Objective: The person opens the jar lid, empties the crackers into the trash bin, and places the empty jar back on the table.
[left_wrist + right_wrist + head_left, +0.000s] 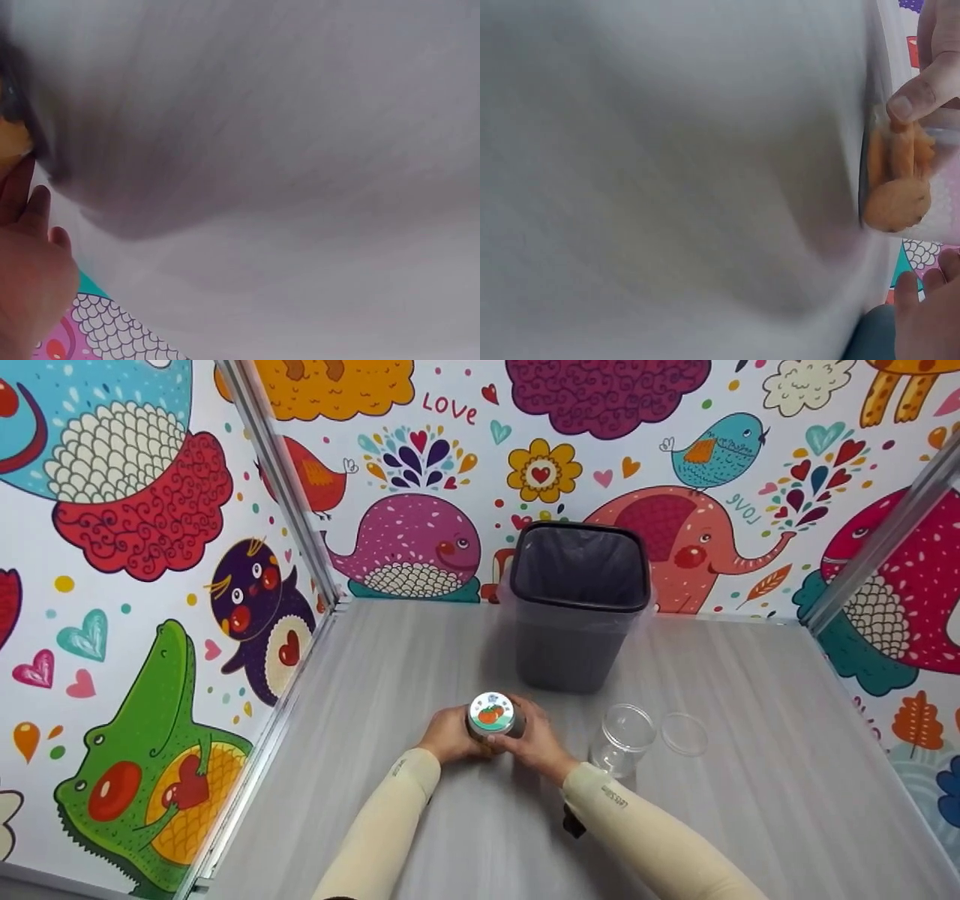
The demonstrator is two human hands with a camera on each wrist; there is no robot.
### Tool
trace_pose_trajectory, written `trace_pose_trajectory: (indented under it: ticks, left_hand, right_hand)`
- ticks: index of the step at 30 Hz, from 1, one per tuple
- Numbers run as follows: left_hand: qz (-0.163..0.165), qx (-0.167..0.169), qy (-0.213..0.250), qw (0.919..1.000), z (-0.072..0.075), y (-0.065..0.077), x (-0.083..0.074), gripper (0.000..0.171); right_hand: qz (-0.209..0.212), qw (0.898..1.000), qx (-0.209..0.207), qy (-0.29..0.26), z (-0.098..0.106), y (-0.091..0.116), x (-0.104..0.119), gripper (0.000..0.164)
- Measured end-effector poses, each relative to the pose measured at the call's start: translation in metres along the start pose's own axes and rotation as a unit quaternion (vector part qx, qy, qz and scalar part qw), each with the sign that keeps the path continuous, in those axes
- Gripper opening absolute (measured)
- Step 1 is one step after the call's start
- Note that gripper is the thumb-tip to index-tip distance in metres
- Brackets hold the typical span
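A clear jar holding orange-brown cookies (897, 204) is between the two hands in front of the bin. Its round lid (491, 711) faces up and bears an orange fruit picture on white and green. The left hand (450, 735) grips the jar's left side, and its thumb (906, 106) lies along the jar wall in the right wrist view. On the other side, the right hand (538, 742) holds the jar close to the lid, its fingers behind and its thumb in front. The left wrist view catches only part of the left hand (34, 270) beside the jar.
Right of the hands stands an uncovered transparent jar (626, 739), with a clear round lid (685, 733) lying flat next to it. A grey bin (566, 652) lined with a bag stands at the back. Cartoon-printed walls (450, 457) enclose the grey table (750, 810).
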State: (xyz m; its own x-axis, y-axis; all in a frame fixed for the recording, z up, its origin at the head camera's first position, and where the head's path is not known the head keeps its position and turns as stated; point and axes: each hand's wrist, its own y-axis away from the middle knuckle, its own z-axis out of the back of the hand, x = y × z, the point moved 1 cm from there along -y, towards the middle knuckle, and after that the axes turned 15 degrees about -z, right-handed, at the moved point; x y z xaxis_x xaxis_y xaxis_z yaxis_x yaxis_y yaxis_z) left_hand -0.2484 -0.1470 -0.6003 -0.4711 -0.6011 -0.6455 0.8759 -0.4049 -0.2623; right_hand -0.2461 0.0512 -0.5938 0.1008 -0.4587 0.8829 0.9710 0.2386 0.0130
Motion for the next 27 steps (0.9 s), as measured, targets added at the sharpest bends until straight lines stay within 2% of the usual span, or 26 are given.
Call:
trace_pose_trajectory:
  ticks: [4,9,14,16,22,27]
  left_hand:
    - [-0.003,0.001,-0.006,1.0,-0.001,0.0,0.0,0.066]
    - [-0.006,0.004,-0.01,0.9999,-0.001,-0.001,0.0,0.069]
    - [-0.003,0.008,-0.006,0.9999,-0.002,0.0,0.003,0.071]
    - [-0.002,0.008,-0.006,0.9999,-0.002,0.001,0.004,0.071]
    - [0.016,0.004,-0.001,0.9999,-0.002,0.002,0.003,0.067]
    - [0.004,0.001,-0.005,1.0,-0.002,0.001,0.002,0.067]
  right_hand:
    - [-0.004,0.999,0.019,0.036,0.005,-0.001,0.001,0.083]
    - [0.027,0.995,0.055,0.082,0.018,-0.011,0.002,0.082]
    - [0.04,0.991,0.084,0.098,0.023,-0.016,0.003,0.082]
    - [0.031,0.992,0.077,0.094,0.021,-0.014,0.002,0.084]
    - [-0.011,0.999,0.018,0.046,0.004,-0.002,0.0,0.087]
    - [-0.039,0.999,-0.006,0.021,-0.004,0.004,0.0,0.09]
